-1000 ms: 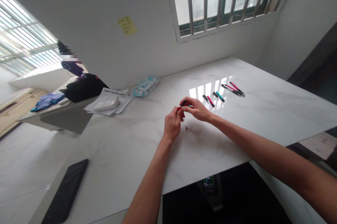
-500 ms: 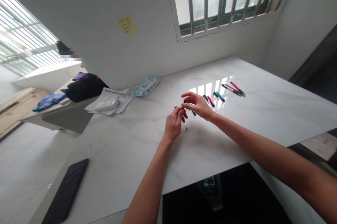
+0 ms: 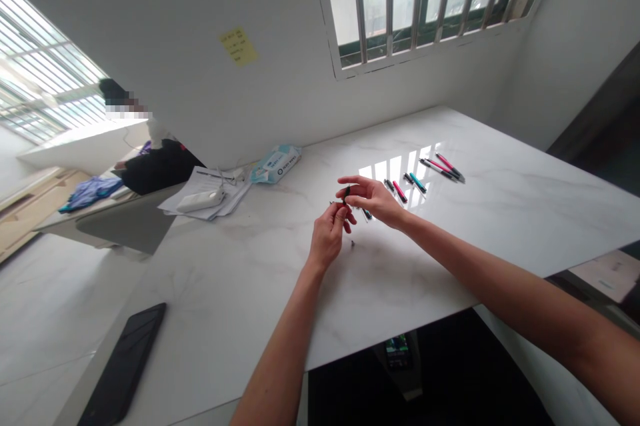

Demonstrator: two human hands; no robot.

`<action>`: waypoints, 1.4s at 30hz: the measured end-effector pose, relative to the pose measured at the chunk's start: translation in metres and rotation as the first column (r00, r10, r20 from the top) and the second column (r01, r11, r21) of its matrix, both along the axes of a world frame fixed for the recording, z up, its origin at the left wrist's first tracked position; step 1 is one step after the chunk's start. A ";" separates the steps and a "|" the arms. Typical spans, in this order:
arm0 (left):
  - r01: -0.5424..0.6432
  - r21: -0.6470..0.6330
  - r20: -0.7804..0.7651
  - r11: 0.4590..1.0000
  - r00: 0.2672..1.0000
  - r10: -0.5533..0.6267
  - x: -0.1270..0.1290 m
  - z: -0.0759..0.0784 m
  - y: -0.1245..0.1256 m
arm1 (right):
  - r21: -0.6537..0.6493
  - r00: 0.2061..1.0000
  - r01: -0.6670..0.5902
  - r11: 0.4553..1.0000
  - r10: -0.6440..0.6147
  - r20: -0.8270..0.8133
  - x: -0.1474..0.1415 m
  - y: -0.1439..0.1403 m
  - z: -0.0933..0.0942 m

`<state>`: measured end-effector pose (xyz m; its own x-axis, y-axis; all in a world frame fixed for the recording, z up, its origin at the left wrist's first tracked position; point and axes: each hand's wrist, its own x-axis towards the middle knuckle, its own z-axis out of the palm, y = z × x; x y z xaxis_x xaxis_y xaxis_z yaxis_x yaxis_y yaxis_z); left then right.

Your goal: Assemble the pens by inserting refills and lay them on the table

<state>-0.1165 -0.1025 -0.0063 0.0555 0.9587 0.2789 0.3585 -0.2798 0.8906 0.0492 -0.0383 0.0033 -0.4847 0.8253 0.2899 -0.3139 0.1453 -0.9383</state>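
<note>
Above the middle of the white marble table (image 3: 500,213), my left hand (image 3: 327,239) pinches a thin pen piece between its fingertips. My right hand (image 3: 373,199) meets it from the right, thumb and forefinger closed on a small black pen part (image 3: 347,193). A dark pen piece (image 3: 367,215) lies on the table just under my right hand, and a tiny part (image 3: 353,244) lies below the hands. Several pink, teal and black pens (image 3: 417,182) lie in a row to the right, the farthest pens (image 3: 447,168) near the window's reflection.
A black phone (image 3: 123,366) lies at the table's near left edge. A pack of wipes (image 3: 276,163), papers with a white device (image 3: 203,199) and a black bag (image 3: 157,166) stand at the back left. A person is partly seen beyond the bag.
My right hand has lifted and opened its outer fingers, keeping a small black part pinched; a dark pen piece now shows on the table beneath it. My left hand has hardly moved.
</note>
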 end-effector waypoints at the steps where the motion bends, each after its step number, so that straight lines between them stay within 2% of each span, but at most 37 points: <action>1: -0.002 0.003 -0.001 1.000 1.000 0.002 0.000 0.000 0.000 | 0.009 1.000 0.013 1.000 -0.013 0.010 0.000 0.000 0.000; 4: 0.004 0.009 0.002 1.000 1.000 -0.004 0.001 0.000 0.000 | 0.036 0.997 0.065 0.997 -0.066 0.029 -0.001 0.000 0.000; 8: 0.011 -0.004 0.051 1.000 0.999 -0.011 0.000 -0.001 0.000 | -0.019 1.000 -0.019 1.000 0.018 -0.025 0.000 0.002 -0.001; 10: 0.010 -0.010 0.069 1.000 0.998 -0.009 0.000 -0.001 0.000 | -0.028 1.000 0.004 1.000 -0.005 -0.024 0.001 0.002 -0.001; 13: 0.003 -0.017 0.079 1.000 0.997 -0.002 0.000 -0.001 0.001 | -0.008 0.998 0.056 0.998 -0.056 -0.016 0.000 0.002 -0.001; 25: 0.056 -0.030 0.135 0.998 0.990 -0.051 0.001 0.000 0.002 | 0.041 1.000 0.021 0.999 -0.020 -0.011 0.000 -0.002 0.003; 31: 0.096 -0.022 0.180 0.995 0.980 -0.090 0.002 0.003 0.003 | 0.062 0.998 0.060 0.996 -0.060 0.000 0.000 -0.003 0.006; 37: 0.110 -0.057 0.198 0.992 0.975 -0.097 0.001 0.002 0.003 | -0.009 0.998 0.026 1.000 -0.027 -0.056 0.001 -0.004 0.008; 42: 0.110 -0.055 0.209 0.992 0.973 -0.096 0.001 0.003 0.003 | 0.008 0.999 0.037 0.999 -0.037 -0.020 0.002 -0.002 0.007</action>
